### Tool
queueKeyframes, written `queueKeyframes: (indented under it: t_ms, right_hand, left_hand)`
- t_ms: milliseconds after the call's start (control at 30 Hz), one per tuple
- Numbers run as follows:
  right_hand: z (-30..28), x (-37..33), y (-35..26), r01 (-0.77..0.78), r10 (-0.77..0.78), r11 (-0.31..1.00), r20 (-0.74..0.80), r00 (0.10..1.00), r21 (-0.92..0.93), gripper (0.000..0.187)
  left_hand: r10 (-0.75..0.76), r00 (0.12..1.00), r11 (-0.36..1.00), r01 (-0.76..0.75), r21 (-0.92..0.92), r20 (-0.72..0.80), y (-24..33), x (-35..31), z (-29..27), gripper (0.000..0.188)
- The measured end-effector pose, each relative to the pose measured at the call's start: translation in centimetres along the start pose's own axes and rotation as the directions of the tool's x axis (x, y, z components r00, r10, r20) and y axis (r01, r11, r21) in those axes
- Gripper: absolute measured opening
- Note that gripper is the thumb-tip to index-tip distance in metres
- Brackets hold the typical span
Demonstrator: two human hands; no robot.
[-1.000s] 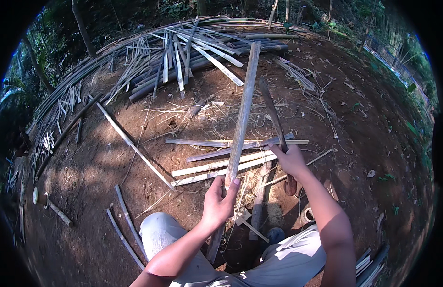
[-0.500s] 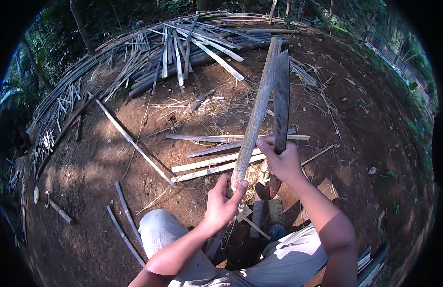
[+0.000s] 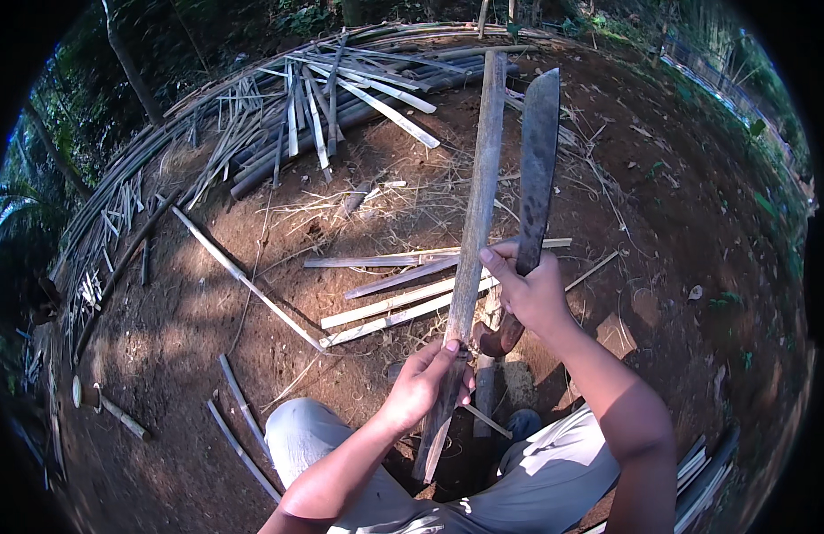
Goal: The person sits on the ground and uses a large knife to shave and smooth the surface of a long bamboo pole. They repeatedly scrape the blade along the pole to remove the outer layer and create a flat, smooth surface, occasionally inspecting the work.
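1. My left hand (image 3: 421, 383) is closing round a long, flat, grey-brown bamboo strip (image 3: 480, 187), its thumb resting on top and its fingertips curling out on the right side.
2. My right hand (image 3: 538, 292) is gripping a broad, dark steel machete (image 3: 538, 156) with a curved, red-brown wooden handle (image 3: 504, 336); its thumb is reaching over to the strip, but I cannot tell whether it is pressing there.
3. The strip is running up the middle of the scene, from between my grey-trousered knees (image 3: 301, 427) towards the far side, leaning slightly right.
4. Compared with a second ago, my right hand is sitting close to the strip rather than well apart, and the blade is showing its broad face instead of a narrow one.
5. As I judge it, this is bringing blade and strip side by side for handling, not cutting: a gap is showing between them.
6. I am counting one strip held, one machete, two loose greyish strips (image 3: 376, 261) and two pale strips (image 3: 385, 321) lying mid-scene, two thin grey lengths (image 3: 241, 402) lying near left, and one long pale pole (image 3: 238, 273) lying left. The far bamboo pile (image 3: 367, 98) is overlapping too much to count.
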State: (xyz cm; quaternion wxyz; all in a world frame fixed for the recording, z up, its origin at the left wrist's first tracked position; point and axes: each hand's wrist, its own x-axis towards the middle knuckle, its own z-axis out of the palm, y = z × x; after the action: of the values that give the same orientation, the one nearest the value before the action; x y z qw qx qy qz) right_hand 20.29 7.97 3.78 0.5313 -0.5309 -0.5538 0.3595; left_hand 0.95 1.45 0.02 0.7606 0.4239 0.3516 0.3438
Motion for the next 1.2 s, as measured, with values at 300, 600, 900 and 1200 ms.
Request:
queueKeyframes:
  t_ms: [300,600,900,1200]
  right_hand:
    - [0.0,-1.9,0.4,0.542,-0.376,0.667,0.398,0.837,-0.512,0.011]
    - [1.8,-2.7,-0.3,0.308,-0.1,0.823,0.414,0.905,-0.477,0.02]
    - [3.7,-5.8,-0.6,-0.077,0.226,0.944,0.46,0.858,-0.32,0.035]
    - [6.5,-7.6,0.9,-0.491,0.424,0.871,0.479,0.769,0.016,0.022]
  left_hand:
    - [0.076,0.996,0.983,-0.083,-0.161,-0.05,0.6,-0.1,-0.2,0.035]
    - [0.242,0.958,0.951,-0.266,-0.158,-0.156,1.4,0.1,-1.7,0.038]
    - [0.498,0.817,0.867,-0.46,0.191,-0.291,2.1,0.8,-3.5,0.033]
    - [0.601,0.728,0.797,-0.515,0.315,-0.329,3.5,-0.9,-5.4,0.065]
